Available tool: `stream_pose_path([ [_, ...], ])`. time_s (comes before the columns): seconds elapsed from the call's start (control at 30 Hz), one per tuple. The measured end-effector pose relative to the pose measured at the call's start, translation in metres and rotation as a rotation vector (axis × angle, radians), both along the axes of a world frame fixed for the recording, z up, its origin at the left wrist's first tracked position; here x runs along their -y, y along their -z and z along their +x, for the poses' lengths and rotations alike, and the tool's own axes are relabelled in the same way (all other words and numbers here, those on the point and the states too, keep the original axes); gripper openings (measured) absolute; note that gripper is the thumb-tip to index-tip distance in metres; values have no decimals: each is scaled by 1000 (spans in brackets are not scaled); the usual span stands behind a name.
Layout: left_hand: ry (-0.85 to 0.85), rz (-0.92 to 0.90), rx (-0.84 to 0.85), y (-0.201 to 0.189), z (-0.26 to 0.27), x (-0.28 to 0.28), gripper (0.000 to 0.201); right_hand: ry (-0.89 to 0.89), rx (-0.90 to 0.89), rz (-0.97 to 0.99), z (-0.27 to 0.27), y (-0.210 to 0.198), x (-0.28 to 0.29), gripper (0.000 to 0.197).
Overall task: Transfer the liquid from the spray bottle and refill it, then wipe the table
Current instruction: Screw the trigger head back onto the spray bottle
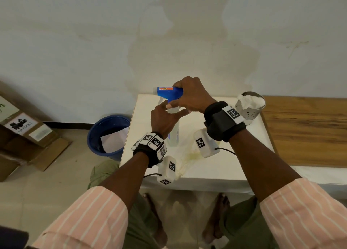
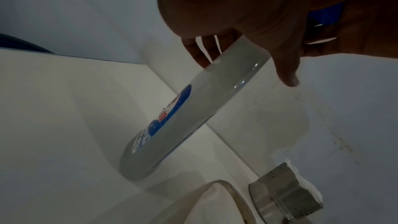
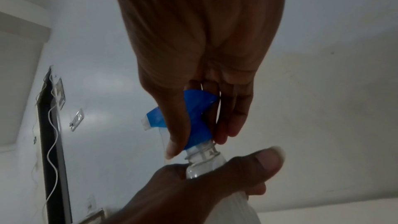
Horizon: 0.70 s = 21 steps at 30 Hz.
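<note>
A clear spray bottle (image 1: 173, 134) stands upright on the small white table (image 1: 216, 171). My left hand (image 1: 171, 108) grips its upper part just under the neck, fingers and thumb curled round it. My right hand (image 1: 180, 96) grips the blue spray head (image 1: 169, 93) from above. In the right wrist view the blue spray head (image 3: 193, 117) sits slightly off the threaded bottle neck (image 3: 202, 157), and the bare threads show below it. The left wrist view shows the spray bottle (image 2: 193, 108) with its blue and red label, its base on the table.
A perforated steel cup (image 1: 249, 105) stuffed with white cloth stands at the table's back right. A yellowish spill (image 1: 189, 158) lies near the front. A blue bucket (image 1: 109, 136) stands on the floor to the left, cardboard boxes (image 1: 24, 132) further left. A wooden surface (image 1: 304, 130) adjoins on the right.
</note>
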State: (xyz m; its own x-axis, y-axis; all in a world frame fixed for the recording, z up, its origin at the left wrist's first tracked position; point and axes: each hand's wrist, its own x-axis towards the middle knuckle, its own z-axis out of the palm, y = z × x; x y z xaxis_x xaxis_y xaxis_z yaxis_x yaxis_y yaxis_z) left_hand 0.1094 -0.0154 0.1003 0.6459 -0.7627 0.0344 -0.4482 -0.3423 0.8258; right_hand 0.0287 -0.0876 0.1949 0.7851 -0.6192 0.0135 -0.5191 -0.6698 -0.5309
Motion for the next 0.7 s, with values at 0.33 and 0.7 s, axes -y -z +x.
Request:
stream_pose_path([
  [0.33, -24, -108, -41, 8, -4, 0, 20, 125, 84, -52, -2, 18, -23, 54],
  [0.7, -34, -21, 0, -6, -10, -5, 14, 153, 125, -106, -2, 16, -27, 61],
])
